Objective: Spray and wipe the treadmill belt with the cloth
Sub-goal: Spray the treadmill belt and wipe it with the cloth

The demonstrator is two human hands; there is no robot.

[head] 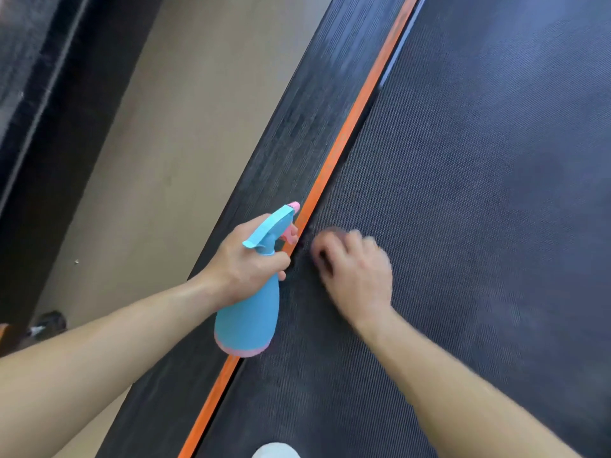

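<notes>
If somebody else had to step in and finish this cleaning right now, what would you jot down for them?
Left hand: grips the blue spray bottle by its neck, over the orange stripe at the belt's edge, nozzle pointing away from the person.
Right hand: blurred, fingers curled, down on the treadmill belt beside the stripe, over what looks like a dark cloth, mostly hidden.
Done: wiping seems under way near the stripe; how much is already sprayed or wiped does not show.
Left: probably the rest of the belt, spraying as needed.
</notes>
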